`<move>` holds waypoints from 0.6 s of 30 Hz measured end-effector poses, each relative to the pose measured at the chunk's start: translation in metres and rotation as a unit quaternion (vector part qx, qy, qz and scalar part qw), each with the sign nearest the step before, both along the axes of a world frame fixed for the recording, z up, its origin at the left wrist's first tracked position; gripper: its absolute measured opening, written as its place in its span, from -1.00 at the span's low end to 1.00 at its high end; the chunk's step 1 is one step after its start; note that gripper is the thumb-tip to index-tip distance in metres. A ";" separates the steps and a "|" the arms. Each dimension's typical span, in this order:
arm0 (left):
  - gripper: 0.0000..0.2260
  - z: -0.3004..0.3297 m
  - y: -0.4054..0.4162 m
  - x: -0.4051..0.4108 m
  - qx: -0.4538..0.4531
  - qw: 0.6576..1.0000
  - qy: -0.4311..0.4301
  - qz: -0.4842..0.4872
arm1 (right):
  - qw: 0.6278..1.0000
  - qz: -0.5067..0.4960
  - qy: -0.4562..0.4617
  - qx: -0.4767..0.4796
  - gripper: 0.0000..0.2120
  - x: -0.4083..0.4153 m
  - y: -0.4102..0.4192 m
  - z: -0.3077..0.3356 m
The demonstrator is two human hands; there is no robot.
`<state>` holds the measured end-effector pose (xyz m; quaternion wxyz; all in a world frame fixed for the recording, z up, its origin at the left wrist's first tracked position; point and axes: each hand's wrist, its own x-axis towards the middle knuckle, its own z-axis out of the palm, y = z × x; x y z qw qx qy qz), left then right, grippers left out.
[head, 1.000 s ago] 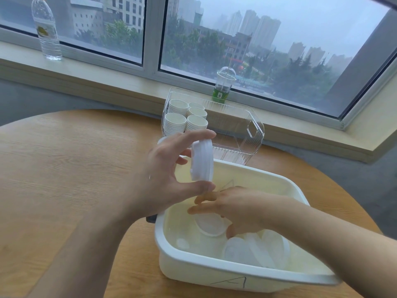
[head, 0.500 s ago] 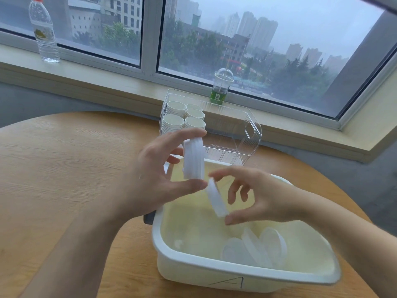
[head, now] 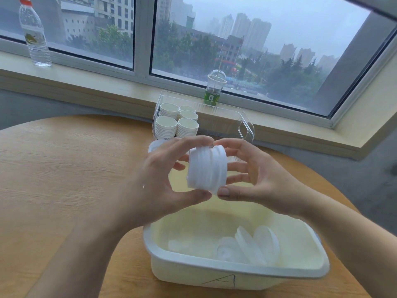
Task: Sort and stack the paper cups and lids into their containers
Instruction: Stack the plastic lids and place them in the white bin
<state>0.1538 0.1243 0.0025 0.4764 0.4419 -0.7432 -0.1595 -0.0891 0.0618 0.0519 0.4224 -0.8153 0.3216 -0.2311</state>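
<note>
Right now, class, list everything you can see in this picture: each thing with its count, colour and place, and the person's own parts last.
stack of lids: one, white, held in the air between both hands above the tub
loose lids: several, white, lying in the tub; exact count unclear
tub: one, cream, near table edge, marked A on its front
cup stacks: five visible, white, left end of the clear bin
clear bin: one, transparent, far side of the table
table: one, wood, round
water bottle: one, clear with red cap, windowsill left
domed drink cup: one, clear with green band, windowsill behind the bin
left hand: grips the stack's left side
right hand: grips its right side
</note>
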 end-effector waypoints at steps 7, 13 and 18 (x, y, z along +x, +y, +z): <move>-0.28 0.000 0.000 -0.003 -0.010 1.000 -0.005 -0.023 | 1.000 -0.001 -0.003 0.001 -0.24 0.007 0.004 0.001; -0.27 0.002 0.000 -0.004 -0.012 0.999 0.002 -0.034 | 0.999 -0.006 -0.041 0.033 -0.28 0.008 0.004 -0.001; -0.26 0.000 0.000 -0.008 -0.022 0.999 0.006 -0.031 | 0.997 -0.020 -0.058 0.041 -0.33 0.012 0.007 -0.003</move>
